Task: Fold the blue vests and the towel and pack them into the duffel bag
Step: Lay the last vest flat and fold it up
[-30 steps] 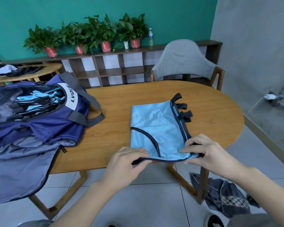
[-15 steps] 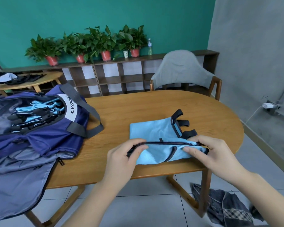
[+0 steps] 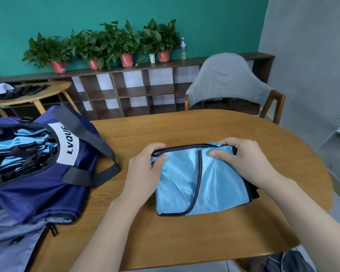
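Folded blue vest [image 3: 202, 181] at frame centre on the wooden tabletop [image 3: 185, 238]. Left hand [image 3: 143, 173] and right hand [image 3: 243, 160] each grasping its upper dark-trimmed edge (thumbs on top). Open navy duffel bag [image 3: 37, 181] at left, holding more blue vests.

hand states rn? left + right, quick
Left hand: closed on the far left edge of the folded blue vest, thumb on top.
Right hand: closed on the vest's far right edge, thumb on top.
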Demonstrator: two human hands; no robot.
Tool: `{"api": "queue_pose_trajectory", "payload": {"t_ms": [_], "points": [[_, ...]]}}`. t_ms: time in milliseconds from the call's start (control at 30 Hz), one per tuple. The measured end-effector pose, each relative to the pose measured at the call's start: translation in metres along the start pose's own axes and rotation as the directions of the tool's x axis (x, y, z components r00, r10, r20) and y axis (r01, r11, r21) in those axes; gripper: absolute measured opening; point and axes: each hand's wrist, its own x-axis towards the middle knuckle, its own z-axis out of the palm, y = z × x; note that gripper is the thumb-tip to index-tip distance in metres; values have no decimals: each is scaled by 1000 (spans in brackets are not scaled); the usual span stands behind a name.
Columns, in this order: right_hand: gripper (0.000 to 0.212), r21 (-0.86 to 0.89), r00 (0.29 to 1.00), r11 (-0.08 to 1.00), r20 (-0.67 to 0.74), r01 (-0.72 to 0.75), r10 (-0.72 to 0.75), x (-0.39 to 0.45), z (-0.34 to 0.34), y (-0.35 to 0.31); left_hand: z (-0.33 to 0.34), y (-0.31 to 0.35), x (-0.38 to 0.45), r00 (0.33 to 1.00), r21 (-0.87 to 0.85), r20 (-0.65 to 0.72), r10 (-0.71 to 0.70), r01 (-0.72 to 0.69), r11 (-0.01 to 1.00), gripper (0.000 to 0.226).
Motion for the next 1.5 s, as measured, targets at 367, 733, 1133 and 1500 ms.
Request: {"api": "queue_pose_trajectory", "payload": {"t_ms": [367,733,1133,1500], "points": [[53,-396,992,918,106,-16,64,27,29,49,38,-47,21,994,257,113,-9,-21,966,30],[31,-420,989,898,-3,130,-145,-23,32,-16,41,-43,9,900,184,431,59,-152,971,28],[61,-585,973,810,201,25,116,-34,31,24,19,-21,-26,941,165,288,177,-231,959,16],[37,-222,911,907,294,358,-287,-65,39,30,26,-29,-46,876,83,294,383,-423,902,19]]}}
